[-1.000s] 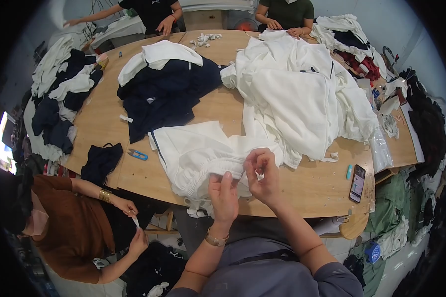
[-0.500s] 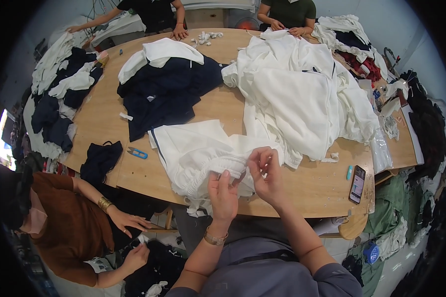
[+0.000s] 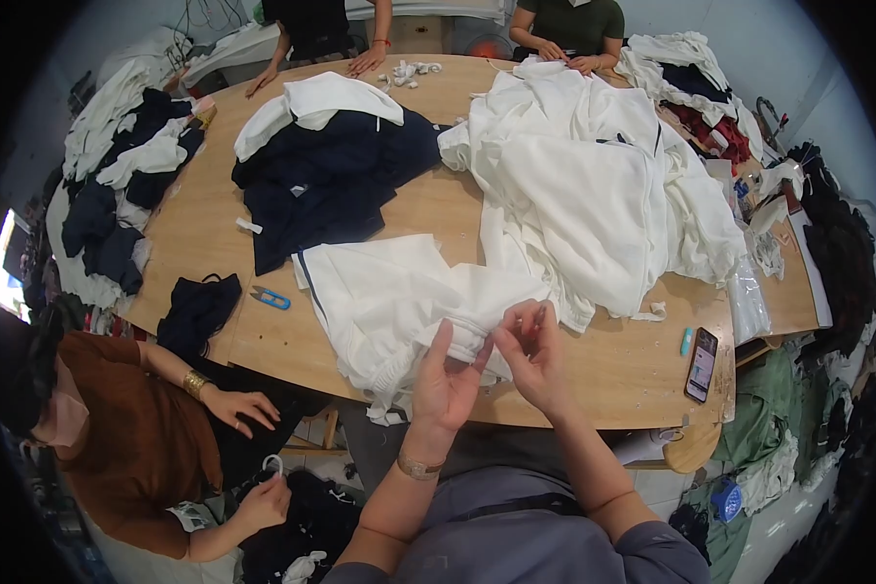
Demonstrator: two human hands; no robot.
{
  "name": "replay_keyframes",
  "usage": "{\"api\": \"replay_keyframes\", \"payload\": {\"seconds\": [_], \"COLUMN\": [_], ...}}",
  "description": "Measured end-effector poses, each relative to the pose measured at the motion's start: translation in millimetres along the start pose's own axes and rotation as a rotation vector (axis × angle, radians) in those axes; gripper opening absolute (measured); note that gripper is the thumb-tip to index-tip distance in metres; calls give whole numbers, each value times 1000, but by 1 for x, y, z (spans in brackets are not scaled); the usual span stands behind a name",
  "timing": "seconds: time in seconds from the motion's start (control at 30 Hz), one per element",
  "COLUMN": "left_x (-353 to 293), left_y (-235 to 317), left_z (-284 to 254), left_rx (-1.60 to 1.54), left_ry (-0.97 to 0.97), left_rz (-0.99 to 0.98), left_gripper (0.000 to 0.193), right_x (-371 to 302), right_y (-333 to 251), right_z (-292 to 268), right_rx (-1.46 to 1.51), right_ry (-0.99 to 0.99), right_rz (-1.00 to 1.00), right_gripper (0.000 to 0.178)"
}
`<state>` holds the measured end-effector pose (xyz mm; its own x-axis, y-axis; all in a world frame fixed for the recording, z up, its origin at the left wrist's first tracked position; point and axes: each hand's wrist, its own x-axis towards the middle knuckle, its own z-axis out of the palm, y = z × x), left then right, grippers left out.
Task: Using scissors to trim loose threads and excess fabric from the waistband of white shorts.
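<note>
A white garment (image 3: 370,292) with a gathered elastic waistband and dark piping at its left edge lies in front of me at the table's near edge. Against the waistband, my left hand (image 3: 446,387) is open, thumb raised and spread from the fingers, whose tips partly hide in the cloth. Just to its right, my right hand (image 3: 535,358) is closed with curled fingers, its thumb close to the left fingertips. Whatever it pinches is too small or hidden to make out.
A large white garment pile (image 3: 584,195) and navy garments (image 3: 331,175) cover the table's far part. Blue thread snips (image 3: 271,298) lie left, a phone (image 3: 701,365) right. A person in brown (image 3: 136,428) sits at my left; two more people stand beyond the table.
My left thumb has lifted off the waistband and spread. The right hand has lowered slightly. The neighbour at left has raised a small white loop; the far-left person has drawn an arm in.
</note>
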<state>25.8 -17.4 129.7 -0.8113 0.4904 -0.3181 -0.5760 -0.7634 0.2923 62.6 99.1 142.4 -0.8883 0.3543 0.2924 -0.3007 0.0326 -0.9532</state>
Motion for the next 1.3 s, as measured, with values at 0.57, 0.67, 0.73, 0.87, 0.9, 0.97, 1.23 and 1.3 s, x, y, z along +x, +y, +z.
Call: {"api": "replay_keyframes", "payload": {"seconds": [0.57,0.67,0.73,0.87,0.9,0.97,1.23,1.3], "left_x": [0,-2,-3,-4,-5,-5,-2,-2], "left_y": [-14,-15,-16,-20,-21,-21,-19,-17], "left_z": [9,8,6,5,7,9,3,4], "left_rx": [252,305,354,425,395,432,396,357], "left_ry": [76,114,132,115,119,198,72,22], "left_rz": [454,447,435,499,484,467,519,467], "left_gripper": [4,5,9,10,10,17,4,7], "right_x": [-12,-12,-11,1,2,3,0,-3], "right_y": [2,-1,-5,2,4,6,10,12], "right_z": [-7,0,1,1,2,3,5,5], "right_rx": [-780,-456,-485,-546,-545,-590,-445,-254], "right_ry": [-79,43,41,-50,-52,-56,-148,-132], "right_rz": [-224,-25,-46,-411,-410,-455,-181,-18], "right_gripper": [25,20,19,31,31,35,28,23]}}
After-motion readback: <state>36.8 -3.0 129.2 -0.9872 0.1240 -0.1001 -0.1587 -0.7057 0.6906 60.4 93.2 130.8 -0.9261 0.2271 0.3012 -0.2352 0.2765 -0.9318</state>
